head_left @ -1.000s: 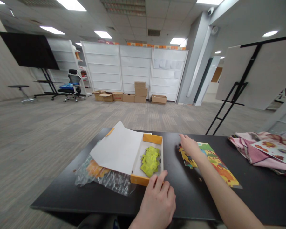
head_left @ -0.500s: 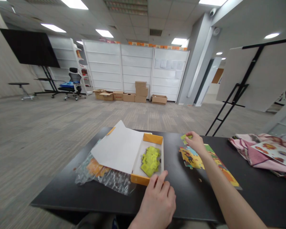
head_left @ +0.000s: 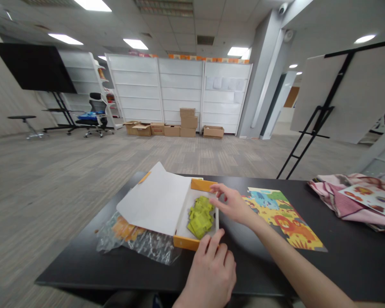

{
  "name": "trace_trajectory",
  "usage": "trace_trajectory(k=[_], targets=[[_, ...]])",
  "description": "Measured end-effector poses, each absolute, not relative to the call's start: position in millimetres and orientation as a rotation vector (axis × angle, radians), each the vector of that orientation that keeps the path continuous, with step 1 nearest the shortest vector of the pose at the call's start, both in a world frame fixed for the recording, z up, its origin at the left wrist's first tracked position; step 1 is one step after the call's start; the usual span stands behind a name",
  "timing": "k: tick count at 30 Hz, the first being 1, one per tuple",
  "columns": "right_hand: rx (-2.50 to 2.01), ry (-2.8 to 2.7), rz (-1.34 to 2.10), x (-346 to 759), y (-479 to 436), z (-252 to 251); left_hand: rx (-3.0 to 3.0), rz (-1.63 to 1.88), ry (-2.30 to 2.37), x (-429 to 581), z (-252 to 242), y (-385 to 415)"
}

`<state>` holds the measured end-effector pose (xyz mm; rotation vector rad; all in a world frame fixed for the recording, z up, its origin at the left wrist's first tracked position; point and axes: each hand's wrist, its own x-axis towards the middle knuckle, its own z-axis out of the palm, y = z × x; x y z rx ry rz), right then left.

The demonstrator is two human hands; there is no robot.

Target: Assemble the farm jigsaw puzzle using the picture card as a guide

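Observation:
The open cardboard box (head_left: 188,243), with orange end flaps, holds a heap of green puzzle pieces (head_left: 200,218). My left hand (head_left: 211,267) lies at the box's near right corner, its fingers slightly bent and apart; it grips nothing that I can see. Over the right rim of the box reaches my right hand (head_left: 232,205), thumb and fingers apart and nothing visible between them. Its wrist and forearm pass in front of a partly assembled puzzle (head_left: 284,216), where lions, a blue animal and greenery show. The left part of that puzzle is hidden by my right hand.
Left of the box, its white lid (head_left: 157,201) lies folded out over a clear plastic bag (head_left: 147,246) with orange pieces inside. On the black table's (head_left: 83,265) right end are a pink cloth (head_left: 332,199) and a printed sheet (head_left: 368,203).
My right hand has moved left from the puzzle to the box. The green puzzle piece it held is no longer in its fingers. My left hand has stayed at the box corner.

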<state>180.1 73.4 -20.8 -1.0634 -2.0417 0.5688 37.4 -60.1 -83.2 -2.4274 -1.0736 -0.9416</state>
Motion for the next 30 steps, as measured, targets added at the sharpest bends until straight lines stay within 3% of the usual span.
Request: trace_trajectory(k=[4,12,19,30], targets=[[-1.369,-1.959,0.42,244,103,-14,-2.433,-0.939,-1.064,37,-82,-61],[-1.802,-2.346,0.544,335,111,-36,-2.448,-0.944,-1.078,37,-88,-60],[-1.757,-2.398,0.501,325,109,-39,-2.452,-0.951,-1.07,37,-84,-60],[-1.587,-2.382,-0.02,304,122,-72,-2.476,-0.933,-1.108,38,-84,-62]])
